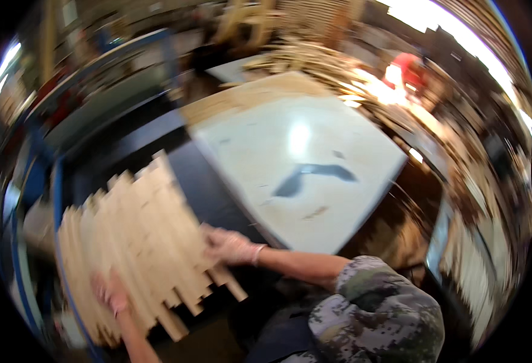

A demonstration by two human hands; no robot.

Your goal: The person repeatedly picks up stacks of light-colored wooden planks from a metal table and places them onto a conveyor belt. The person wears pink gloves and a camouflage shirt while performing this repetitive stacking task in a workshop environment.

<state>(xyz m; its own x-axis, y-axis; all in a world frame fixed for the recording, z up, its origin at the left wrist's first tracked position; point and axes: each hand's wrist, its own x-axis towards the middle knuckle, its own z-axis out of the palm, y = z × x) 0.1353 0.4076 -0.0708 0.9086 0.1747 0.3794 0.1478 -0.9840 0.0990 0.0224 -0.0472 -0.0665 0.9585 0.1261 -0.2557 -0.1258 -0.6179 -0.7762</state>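
Many pale wooden strips [151, 224] lie side by side on a dark, smooth bed at the left, their ends uneven at both sides. My left hand [111, 292] rests on top of the strips near their left side, fingers stretched out. At the right edge of the row, my right hand [233, 247] has its fingers bent around the outermost strips; motion blur hides some detail of the grip. Both hands seem to wear thin, clear gloves. One strip near my right hand sticks out further toward me than those beside it.
A pale, smooth-topped table [332, 145] with a dark smear stands to the right of the bed. Blue metal framing [60, 212] borders the bed at left. Loose wood pieces [302, 57] are heaped behind the table, near a person in red [406, 69].
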